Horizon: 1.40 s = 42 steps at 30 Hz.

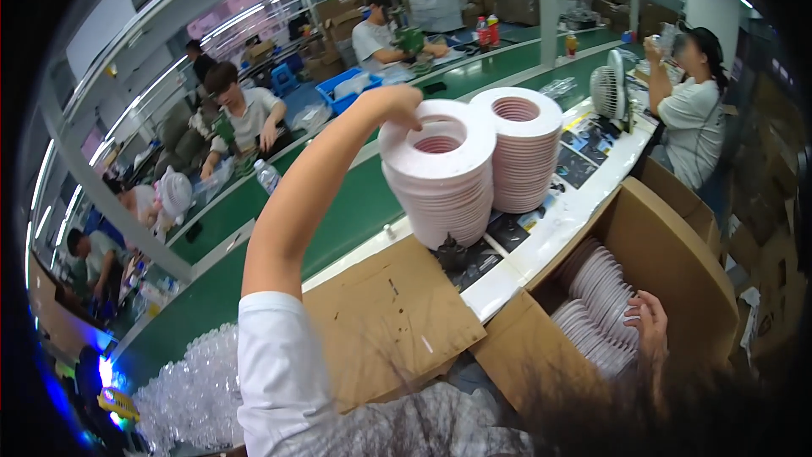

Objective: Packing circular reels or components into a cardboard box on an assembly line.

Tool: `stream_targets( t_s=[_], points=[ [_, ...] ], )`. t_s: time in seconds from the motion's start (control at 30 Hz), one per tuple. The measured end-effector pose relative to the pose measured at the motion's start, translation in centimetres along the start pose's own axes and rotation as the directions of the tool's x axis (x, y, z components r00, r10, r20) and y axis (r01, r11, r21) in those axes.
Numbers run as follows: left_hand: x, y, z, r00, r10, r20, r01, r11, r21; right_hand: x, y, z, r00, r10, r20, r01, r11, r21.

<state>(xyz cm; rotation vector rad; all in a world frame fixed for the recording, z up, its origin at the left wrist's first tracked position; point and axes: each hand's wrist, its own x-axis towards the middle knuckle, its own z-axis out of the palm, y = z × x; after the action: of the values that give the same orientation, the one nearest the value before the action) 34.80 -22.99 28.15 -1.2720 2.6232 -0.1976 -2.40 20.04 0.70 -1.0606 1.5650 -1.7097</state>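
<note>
Gripping rings (602, 309) inside the cardboard box (677, 245), right hand (650, 322); left hand (397, 106) clasps a stack (440, 178).

A factory packing line; green conveyor belts (338, 220); seated workers (245, 118); stacked cartons (516, 0).

The person wears a white short-sleeved cotton T-shirt (279, 372); its sleeve hem ends far back from the fingers of the left hand (397, 106), leaving the forearm bare. The right hand (650, 322) is bare too, without glove, ring or watch. Loose dark hair strands (541, 406) blur the lower edge.
</note>
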Motion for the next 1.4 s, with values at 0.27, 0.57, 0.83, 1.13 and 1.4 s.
stream_targets(
  t_s=[0.27, 0.57, 0.83, 1.13, 1.4],
  points=[
    [0.5, 0.5, 2.1, 0.988, -0.075, 0.136, 0.091, 0.989, -0.115, -0.1, -0.6, 0.5, 0.999, 0.033, -0.021, -0.034, 0.999, -0.041],
    [0.7, -0.3, 1.8, 0.96, -0.138, 0.246, 0.164, 0.982, -0.089, 0.7, 0.3, 0.2, 0.997, 0.076, 0.014, -0.075, 0.995, -0.063],
    [-0.1, 3.9, -0.9, 0.996, -0.088, -0.028, 0.092, 0.986, 0.14, -0.5, 0.6, -0.7, 0.991, 0.126, -0.037, -0.129, 0.985, -0.11],
    [-2.7, 36.5, 7.1, 0.746, 0.536, -0.396, -0.52, 0.84, 0.157, 1.9, 2.2, -4.4, 0.932, -0.031, -0.361, -0.163, 0.854, -0.494],
    [4.3, 50.4, 24.5, 0.493, 0.855, 0.16, -0.831, 0.518, -0.206, -1.4, 13.5, -15.1, 0.739, 0.295, -0.606, -0.674, 0.342, -0.655]
  ],
)
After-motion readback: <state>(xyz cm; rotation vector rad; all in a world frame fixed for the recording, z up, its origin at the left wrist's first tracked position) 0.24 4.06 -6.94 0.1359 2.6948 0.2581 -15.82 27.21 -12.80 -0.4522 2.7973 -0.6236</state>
